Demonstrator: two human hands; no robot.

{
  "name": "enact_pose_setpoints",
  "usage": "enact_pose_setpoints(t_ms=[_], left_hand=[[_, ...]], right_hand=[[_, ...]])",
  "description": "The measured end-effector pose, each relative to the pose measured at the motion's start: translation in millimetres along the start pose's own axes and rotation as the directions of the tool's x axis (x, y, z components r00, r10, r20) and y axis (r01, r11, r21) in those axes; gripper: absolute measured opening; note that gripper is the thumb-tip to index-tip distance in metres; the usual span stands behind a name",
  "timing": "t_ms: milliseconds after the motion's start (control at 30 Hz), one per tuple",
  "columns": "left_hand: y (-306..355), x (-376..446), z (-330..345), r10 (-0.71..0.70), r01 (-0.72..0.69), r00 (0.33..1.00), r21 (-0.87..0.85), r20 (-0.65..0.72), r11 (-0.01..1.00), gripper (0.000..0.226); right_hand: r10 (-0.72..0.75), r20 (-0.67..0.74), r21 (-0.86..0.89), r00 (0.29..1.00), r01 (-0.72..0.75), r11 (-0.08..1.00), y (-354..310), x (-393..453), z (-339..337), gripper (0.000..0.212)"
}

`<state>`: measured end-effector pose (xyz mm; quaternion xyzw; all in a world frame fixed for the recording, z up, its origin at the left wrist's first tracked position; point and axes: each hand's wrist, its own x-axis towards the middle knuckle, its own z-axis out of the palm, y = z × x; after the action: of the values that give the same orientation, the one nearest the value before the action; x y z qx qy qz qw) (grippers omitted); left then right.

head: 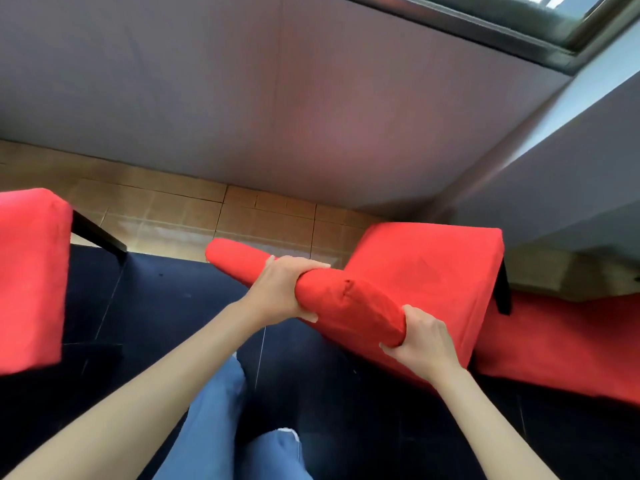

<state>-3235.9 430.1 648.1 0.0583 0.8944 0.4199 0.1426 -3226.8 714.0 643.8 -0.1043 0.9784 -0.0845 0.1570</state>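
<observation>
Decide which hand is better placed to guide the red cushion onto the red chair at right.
Probably the right. The right hand grips the cushion at its near end, overlapping that chair; the left hand grips its middle, farther from it.

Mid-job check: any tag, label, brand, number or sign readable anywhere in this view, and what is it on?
None can be read.
The red cushion, gripped by the left hand and the right hand, shows plain fabric with no tag or print.
The right red chair, the left red chair, the wall, the tiled floor and the window frame carry no lettering.
</observation>
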Motion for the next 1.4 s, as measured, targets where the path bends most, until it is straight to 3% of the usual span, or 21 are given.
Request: enact_pose_setpoints(t_ms=[200,367,567,700,900,1067,1400], left_hand=[[42.2,11.6,2.1,0.083,-0.086,0.996,0.134,0.029,0.987,0.08],[77.4,12.7,15.4,0.152,-0.168,0.985,0.234,0.086,0.958,0.08],[111.3,4.2,45.4,0.221,-0.257,0.965,0.325,0.144,0.91,0.081],[131.6,-5.9,72.9,0.291,-0.323,0.946,0.335,0.144,0.885,0.085],[145.1,-6.6,88.6,0.315,-0.468,0.863,0.389,0.396,0.793,0.111],[118.9,-6.9,88.4,0.225,-0.346,0.931,0.498,0.288,0.795,0.079],[150.5,-5.4,121.6,0.344,-0.51,0.846,0.426,0.408,0.748,0.081]], right_hand=[[0.098,-0.041,0.011,0.994,-0.097,0.995,15.2,-18.4,-4.9,0.048],[0.224,-0.097,0.125,0.97,-0.211,0.969,32.2,-48.0,-6.2,0.048],[0.339,-0.039,0.211,0.94,-0.324,0.922,55.5,-83.6,-9.4,0.065],[0.327,-0.084,0.293,0.941,-0.29,0.911,66.0,-110.7,-16.4,0.091],[0.419,-0.118,0.371,0.9,-0.351,0.86,89.5,-151.1,-16.8,0.087],[0.486,-0.137,0.438,0.863,-0.388,0.811,105.0,-180.2,-14.7,0.094],[0.561,-0.237,0.63,0.793,-0.314,0.71,104.2,-227.6,-35.3,0.105]])
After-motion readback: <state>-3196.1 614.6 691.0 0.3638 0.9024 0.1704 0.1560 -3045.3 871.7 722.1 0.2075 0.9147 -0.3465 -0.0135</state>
